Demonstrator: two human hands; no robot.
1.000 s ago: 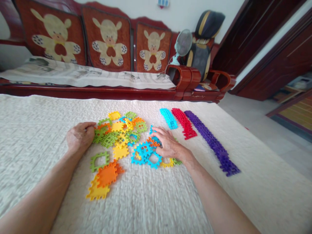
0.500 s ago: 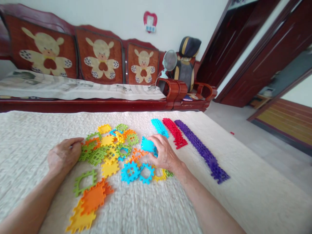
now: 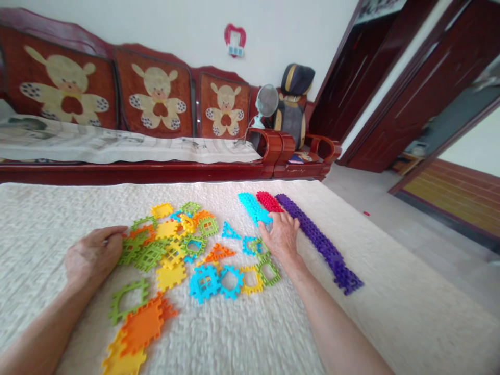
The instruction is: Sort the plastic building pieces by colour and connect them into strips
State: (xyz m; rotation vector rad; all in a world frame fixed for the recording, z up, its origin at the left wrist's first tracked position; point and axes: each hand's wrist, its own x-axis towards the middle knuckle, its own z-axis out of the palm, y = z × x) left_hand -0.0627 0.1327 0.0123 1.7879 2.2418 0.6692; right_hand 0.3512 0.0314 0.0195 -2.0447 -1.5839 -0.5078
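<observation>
A heap of flat plastic puzzle tiles (image 3: 172,239) in yellow, green, orange and blue lies on a cream quilted cover (image 3: 242,333). My left hand (image 3: 91,255) rests curled at the heap's left edge, its fingertips against green tiles. My right hand (image 3: 282,234) lies over the near ends of a blue row (image 3: 252,207) and a red row (image 3: 269,201) of joined tiles, fingers bent down on the blue row's end. A long purple row (image 3: 318,240) runs just right of that hand. Whether a tile is under the fingers is hidden.
A dark red wooden sofa (image 3: 164,166) with bear-print cushions stands behind the cover. A small fan (image 3: 266,101) and a backpack (image 3: 294,99) sit at its right end. Dark wooden doors (image 3: 394,88) and bare floor (image 3: 422,234) are to the right.
My right hand lifted a blue tile out of the heap and moved right to the end of the blue row. The camera tilted up a little. My left hand stayed put.
</observation>
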